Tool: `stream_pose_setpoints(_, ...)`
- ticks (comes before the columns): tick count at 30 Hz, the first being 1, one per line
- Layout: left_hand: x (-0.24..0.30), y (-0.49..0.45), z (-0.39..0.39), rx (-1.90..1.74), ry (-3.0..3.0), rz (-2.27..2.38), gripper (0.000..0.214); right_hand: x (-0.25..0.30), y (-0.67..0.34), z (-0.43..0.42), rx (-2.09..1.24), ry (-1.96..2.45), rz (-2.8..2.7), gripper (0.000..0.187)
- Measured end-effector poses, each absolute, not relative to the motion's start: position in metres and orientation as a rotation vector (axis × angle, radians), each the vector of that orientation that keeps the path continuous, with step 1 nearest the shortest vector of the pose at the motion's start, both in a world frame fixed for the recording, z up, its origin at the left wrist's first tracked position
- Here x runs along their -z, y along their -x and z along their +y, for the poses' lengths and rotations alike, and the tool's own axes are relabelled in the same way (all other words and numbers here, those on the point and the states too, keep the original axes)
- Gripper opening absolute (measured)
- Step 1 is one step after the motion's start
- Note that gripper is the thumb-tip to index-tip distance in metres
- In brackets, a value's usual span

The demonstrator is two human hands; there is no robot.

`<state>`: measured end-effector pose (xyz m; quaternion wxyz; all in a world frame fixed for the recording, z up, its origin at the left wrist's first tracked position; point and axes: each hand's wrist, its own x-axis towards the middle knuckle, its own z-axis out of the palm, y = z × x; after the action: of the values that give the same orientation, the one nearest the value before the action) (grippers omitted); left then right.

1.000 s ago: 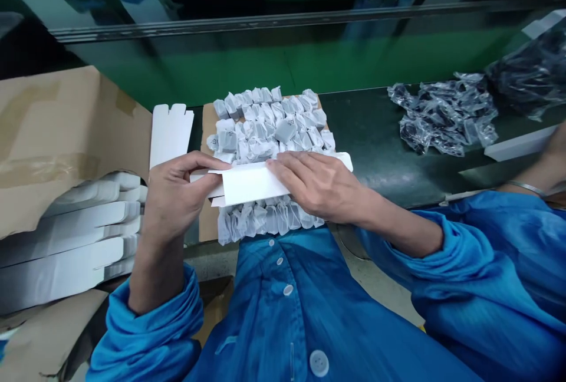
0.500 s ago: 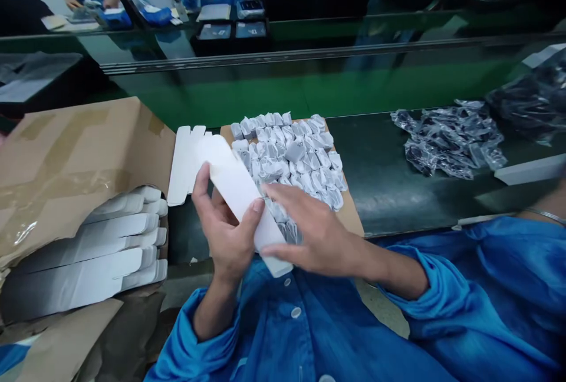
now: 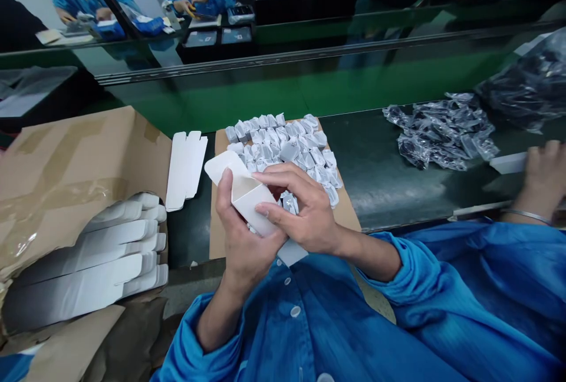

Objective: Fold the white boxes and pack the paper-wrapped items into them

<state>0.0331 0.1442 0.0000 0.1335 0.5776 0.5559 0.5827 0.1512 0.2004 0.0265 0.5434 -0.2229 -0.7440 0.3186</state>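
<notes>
My left hand (image 3: 242, 239) is wrapped round a small white carton (image 3: 244, 193), which stands opened out with its top flap raised. My right hand (image 3: 300, 208) is closed on the carton's right side, thumb and fingers at its open mouth. Just behind my hands, a pile of small items wrapped in white film (image 3: 285, 145) lies on a brown cardboard sheet (image 3: 216, 226). A flat white carton blank (image 3: 186, 167) rests on the dark bench to the left of that sheet.
A brown cardboard box (image 3: 66, 175) at the left holds a stack of flat white blanks (image 3: 92, 264). Clear bags of dark parts (image 3: 442, 131) lie at the right. Another person's hand (image 3: 542, 173) with a bracelet rests at the right edge. A green conveyor (image 3: 247, 96) runs behind.
The flat white blank I held crosswise has been turned on end and opened into a carton. My hands have drawn closer to my body.
</notes>
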Motion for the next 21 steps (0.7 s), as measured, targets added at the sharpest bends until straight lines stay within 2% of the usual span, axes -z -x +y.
stream_pose_setpoints(5,-0.012,-0.024,0.143,-1.658,-1.853,1.65,0.093,-0.032,-0.161,0.205,-0.607,0.421,-1.917,0.03)
stream_pose_setpoints(10,-0.016,-0.002,0.14,-1.497,-1.997,1.548,0.065,-0.038,-0.172,0.207,-0.661,0.37,-1.991,0.023)
stream_pose_setpoints(13,-0.015,0.002,0.137,-1.417,-1.871,1.426,0.056,-0.046,-0.177,0.214,-0.838,0.46,-1.873,0.02)
stream_pose_setpoints(18,-0.014,0.004,0.134,-1.286,-1.839,1.403,0.057,-0.059,-0.17,0.232,-1.443,0.58,-1.576,0.039)
stream_pose_setpoints(21,-0.013,0.009,0.135,-1.264,-1.873,1.475,0.062,-0.063,-0.162,0.233,-1.628,0.477,-1.647,0.034)
